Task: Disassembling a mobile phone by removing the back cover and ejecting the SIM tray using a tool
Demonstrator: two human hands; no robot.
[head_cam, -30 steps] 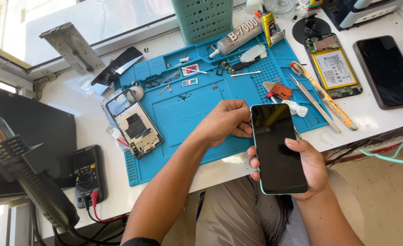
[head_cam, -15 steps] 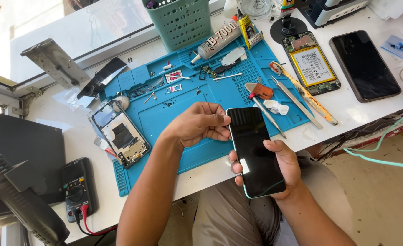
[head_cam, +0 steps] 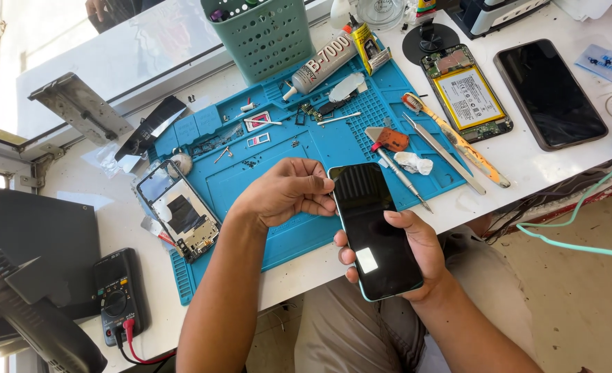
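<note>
Cradling a slim rectangular smartphone [head_cam: 376, 231] with glossy black glass, the right hand [head_cam: 409, 255] wraps its lower edges; the left hand [head_cam: 285, 193], fingers curled, pinches the upper left corner. Beyond both lies a ribbed blue silicone mat [head_cam: 264, 173].

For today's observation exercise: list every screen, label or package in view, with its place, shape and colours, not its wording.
Phone screen: right hand holds it, left hand touches its edge; black rectangle.
Second phone: far right on table; dark, rounded.
Glue tube: top of blue mat; grey, printed.
Battery label: in opened phone; white.
Multimeter: lower left; black.
</note>
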